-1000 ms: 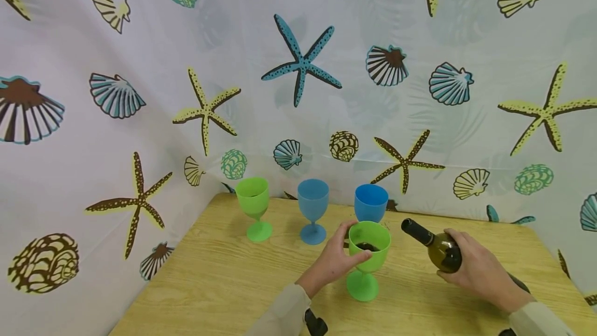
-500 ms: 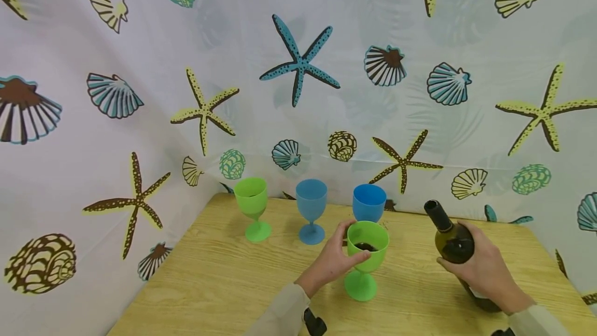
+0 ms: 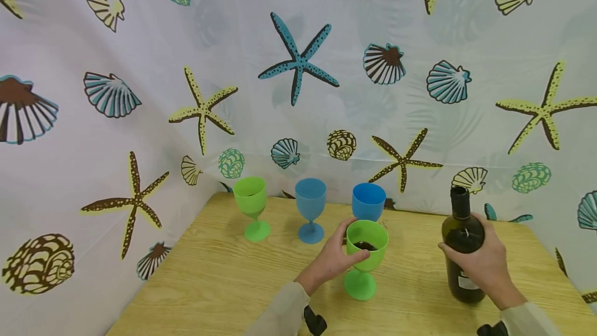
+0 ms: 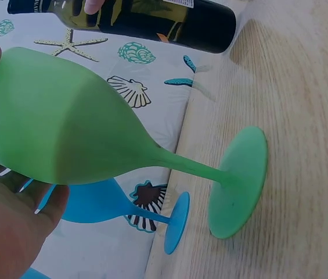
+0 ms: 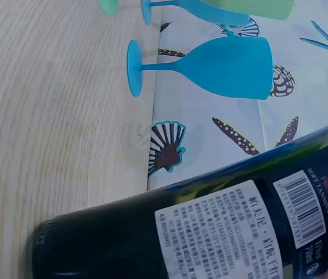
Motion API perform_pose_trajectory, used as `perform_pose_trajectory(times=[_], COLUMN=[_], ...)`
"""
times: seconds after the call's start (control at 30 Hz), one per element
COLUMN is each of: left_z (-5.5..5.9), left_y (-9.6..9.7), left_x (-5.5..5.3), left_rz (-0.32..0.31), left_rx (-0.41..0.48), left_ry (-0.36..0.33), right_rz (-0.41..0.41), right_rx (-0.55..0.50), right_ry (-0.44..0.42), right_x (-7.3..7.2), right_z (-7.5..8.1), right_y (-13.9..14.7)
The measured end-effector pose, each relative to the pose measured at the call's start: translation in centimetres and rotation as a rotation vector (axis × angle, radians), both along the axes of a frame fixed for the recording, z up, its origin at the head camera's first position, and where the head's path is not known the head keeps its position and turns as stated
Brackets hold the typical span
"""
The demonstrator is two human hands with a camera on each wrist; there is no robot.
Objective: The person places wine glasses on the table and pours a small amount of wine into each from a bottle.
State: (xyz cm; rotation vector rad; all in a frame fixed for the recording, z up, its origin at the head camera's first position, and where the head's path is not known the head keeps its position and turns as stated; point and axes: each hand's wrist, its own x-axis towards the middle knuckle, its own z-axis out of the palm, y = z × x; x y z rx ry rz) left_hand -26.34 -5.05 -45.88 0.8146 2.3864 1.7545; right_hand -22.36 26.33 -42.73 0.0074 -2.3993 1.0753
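Note:
My left hand [image 3: 332, 259] grips the bowl of a green plastic goblet [image 3: 363, 285], thumb on the near side and fingers round the far side. Dark liquid [image 3: 365, 246] shows inside the bowl. In the left wrist view the goblet's foot [image 4: 239, 183] is flat on the table. To the right, my right hand [image 3: 489, 261] holds a dark wine bottle [image 3: 459, 279] round its body. The bottle stands upright, mouth up, its base at the tabletop. A white printed label [image 5: 219, 232] shows in the right wrist view.
Behind stand another green goblet [image 3: 252, 204], a light blue goblet [image 3: 311, 204] and a darker blue goblet [image 3: 368, 201], the last partly hidden by the held one. A shell-and-starfish cloth [image 3: 326, 113] hangs along the back and left of the wooden table [image 3: 224, 284].
The bottle has gone from tilted toward the goblet to upright, moving right and down in my right hand. My left hand and its goblet have stayed in place.

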Motion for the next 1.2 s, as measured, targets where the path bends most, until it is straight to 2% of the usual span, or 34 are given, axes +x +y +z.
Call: perform_pose_trajectory(times=[0.23,0.63,1.0,1.2], left_z=[0.0,0.0,-0.2,-0.3], left_y=[0.0,0.1,0.1,0.2], left_x=[-0.1,-0.2,-0.2,0.0], left_rz=[-0.003,-0.009,-0.025,-0.007], left_rx=[-0.003,0.0,0.02,0.013], left_ry=[-0.007,-0.019,-0.018,-0.028], right_rz=[-0.053,-0.103,-0.153,-0.167], right_rx=[-0.144,-0.281,-0.32,-0.33], right_ry=[-0.001,-0.018,-0.037,-0.052], right_x=[-0.4,-1.1,-1.3,-1.3], right_z=[-0.5,-0.9,-0.9,-0.8], right_y=[-0.2,0.0,0.1,0.2])
